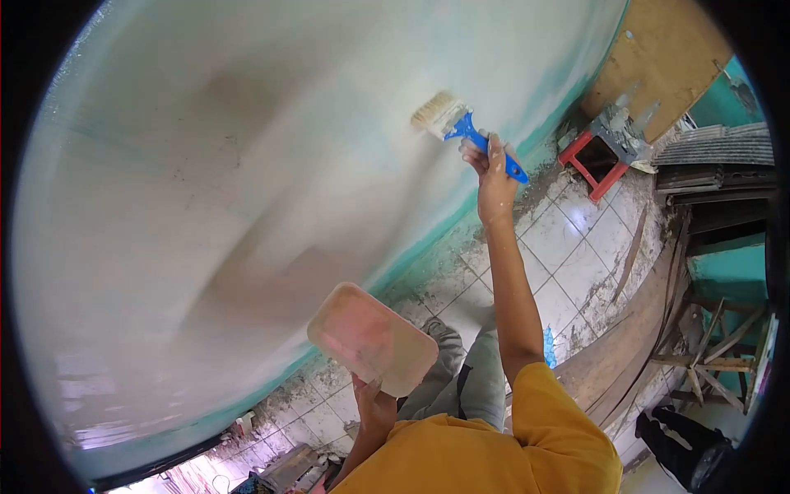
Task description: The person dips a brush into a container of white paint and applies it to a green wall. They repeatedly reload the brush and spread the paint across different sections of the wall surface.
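My right hand (494, 169) is closed around the blue handle of a wide paintbrush (465, 128). Pale paint coats the brush's ferrule, and its light bristles point left, right at the surface of the wall (329, 156). That wall is whitish, with green-blue showing along its lower edge. Lower down, my left hand (376, 403) grips the near edge of a shallow pinkish tray (370, 333), tilted in front of my legs. A pale coating covers part of the tray's inside. Most of my left fingers are hidden beneath it.
White floor tiles (547, 247) with dirt and paint splatter run along the wall's base. A red-framed stool (597, 160) stands at the upper right, beside a brown board (666, 58). Stacked corrugated sheets (716, 146) and a wooden frame (720, 354) are at the right.
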Demonstrator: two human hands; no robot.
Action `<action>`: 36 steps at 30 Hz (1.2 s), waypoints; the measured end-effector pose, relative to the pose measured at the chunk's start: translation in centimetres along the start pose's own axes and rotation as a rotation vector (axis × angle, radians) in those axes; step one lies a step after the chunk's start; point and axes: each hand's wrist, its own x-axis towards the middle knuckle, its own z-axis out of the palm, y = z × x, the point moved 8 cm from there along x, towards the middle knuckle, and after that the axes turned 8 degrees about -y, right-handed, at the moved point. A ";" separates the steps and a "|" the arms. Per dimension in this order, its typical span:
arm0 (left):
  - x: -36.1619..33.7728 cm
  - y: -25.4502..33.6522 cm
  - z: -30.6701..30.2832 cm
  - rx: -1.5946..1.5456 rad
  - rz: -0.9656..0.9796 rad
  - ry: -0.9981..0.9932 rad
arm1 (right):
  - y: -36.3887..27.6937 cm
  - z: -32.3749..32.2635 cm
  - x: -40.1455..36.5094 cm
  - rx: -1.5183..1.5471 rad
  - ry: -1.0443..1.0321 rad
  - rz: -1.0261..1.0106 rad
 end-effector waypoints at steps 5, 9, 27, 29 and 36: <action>-0.1 -0.2 -0.6 0.004 0.004 -0.008 | 10.6 -5.9 -1.6 0.158 0.101 0.083; -0.7 -1.0 -1.6 -0.001 -0.002 0.043 | 19.8 -11.1 -5.5 0.021 0.230 0.269; -0.1 -3.5 0.8 -0.009 0.113 0.040 | 4.9 -5.4 -0.1 0.068 -0.045 0.125; 0.4 -5.2 1.1 -0.053 0.129 0.025 | 8.3 -8.2 -0.1 0.114 -0.024 0.149; -1.1 -11.7 1.8 -0.128 0.152 0.173 | 22.6 -17.5 -3.7 -0.038 0.056 0.359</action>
